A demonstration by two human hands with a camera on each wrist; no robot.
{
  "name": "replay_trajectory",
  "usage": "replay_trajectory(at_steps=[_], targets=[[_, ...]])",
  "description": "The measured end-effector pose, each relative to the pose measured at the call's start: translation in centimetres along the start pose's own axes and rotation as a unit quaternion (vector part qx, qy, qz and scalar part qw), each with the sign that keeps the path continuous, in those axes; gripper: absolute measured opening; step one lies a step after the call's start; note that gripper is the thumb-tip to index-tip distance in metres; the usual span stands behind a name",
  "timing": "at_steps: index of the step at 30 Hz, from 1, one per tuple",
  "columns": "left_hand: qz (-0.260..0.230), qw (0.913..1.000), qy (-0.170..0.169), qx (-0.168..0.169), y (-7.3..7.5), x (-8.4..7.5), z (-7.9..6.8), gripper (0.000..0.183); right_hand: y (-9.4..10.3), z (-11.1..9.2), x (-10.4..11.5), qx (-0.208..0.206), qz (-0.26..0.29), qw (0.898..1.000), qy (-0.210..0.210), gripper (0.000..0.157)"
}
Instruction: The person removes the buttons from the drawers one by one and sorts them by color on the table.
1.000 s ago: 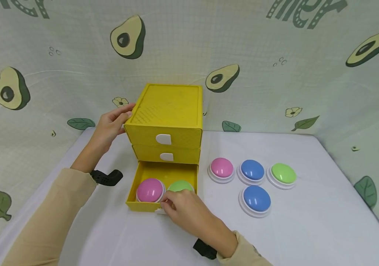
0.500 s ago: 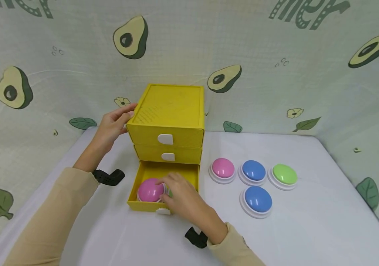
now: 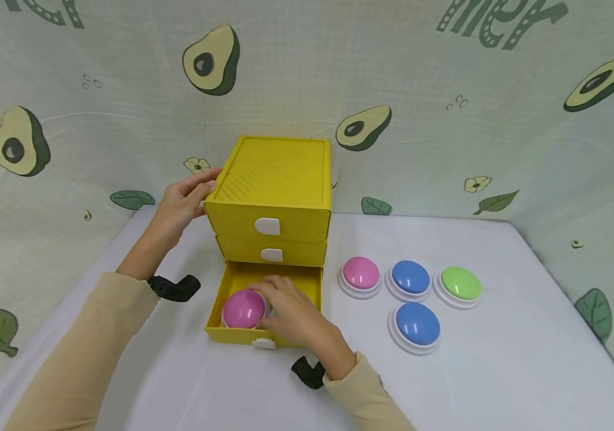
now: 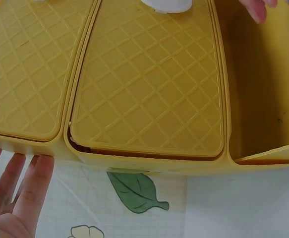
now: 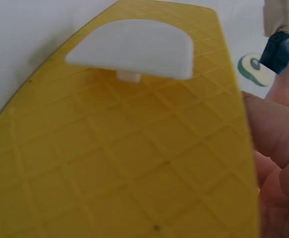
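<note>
A yellow three-drawer cabinet (image 3: 274,173) stands on the white table, its bottom drawer (image 3: 231,336) pulled out. Along the cabinet's left side rests my left hand (image 3: 180,200); in the left wrist view its extended fingers (image 4: 32,188) touch the wall. Inside the open drawer, my right hand (image 3: 296,314) curls its fingers and thumb around the right side of a pink dome push light (image 3: 242,309) with a white base. The green light beside it is hidden under that hand. The right wrist view is mostly filled by the drawer front (image 5: 124,148) and its white handle (image 5: 134,49).
Right of the cabinet lie a pink push light (image 3: 361,273), two blue ones, the rear (image 3: 411,277) and the front (image 3: 418,324), and a green one (image 3: 460,283). A hanging cloth with avocado prints (image 3: 363,127) backs the table.
My right hand has gone from the drawer's front edge into the drawer and left onto the pink push light, covering the green one. The left hand stays on the cabinet's side.
</note>
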State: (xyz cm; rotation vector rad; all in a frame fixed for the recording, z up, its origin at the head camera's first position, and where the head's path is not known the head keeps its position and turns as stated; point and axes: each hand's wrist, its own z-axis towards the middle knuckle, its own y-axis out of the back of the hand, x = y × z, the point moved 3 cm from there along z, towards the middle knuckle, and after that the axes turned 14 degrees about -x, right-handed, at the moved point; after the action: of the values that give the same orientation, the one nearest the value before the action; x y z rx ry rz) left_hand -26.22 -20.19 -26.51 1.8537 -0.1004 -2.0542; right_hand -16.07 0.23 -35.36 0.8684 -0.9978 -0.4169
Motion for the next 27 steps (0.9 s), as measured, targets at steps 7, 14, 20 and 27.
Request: replay_trajectory(at_steps=[7, 14, 20, 27], targets=[[-0.004, 1.0000, -0.002, -0.002, 0.0, -0.1, 0.1, 0.050, -0.9, 0.4, -0.5, 0.021, -0.011, 1.000, 0.003, 0.056], [-0.006, 1.0000, -0.005, 0.000, -0.1, -0.1, 0.2, 0.050, -1.6, 1.0, -0.7, 0.055, -0.001, 0.998, 0.017, 0.054], [-0.002, 1.0000, -0.006, -0.001, -0.1, 0.0, 0.2, 0.050, -2.2, 1.4, -0.9, 0.075, -0.011, 0.997, 0.036, 0.052], [0.001, 1.0000, -0.006, -0.002, 0.0, 0.1, 0.1, 0.050, -2.5, 1.6, -0.9, 0.082, -0.011, 0.995, 0.047, 0.053]])
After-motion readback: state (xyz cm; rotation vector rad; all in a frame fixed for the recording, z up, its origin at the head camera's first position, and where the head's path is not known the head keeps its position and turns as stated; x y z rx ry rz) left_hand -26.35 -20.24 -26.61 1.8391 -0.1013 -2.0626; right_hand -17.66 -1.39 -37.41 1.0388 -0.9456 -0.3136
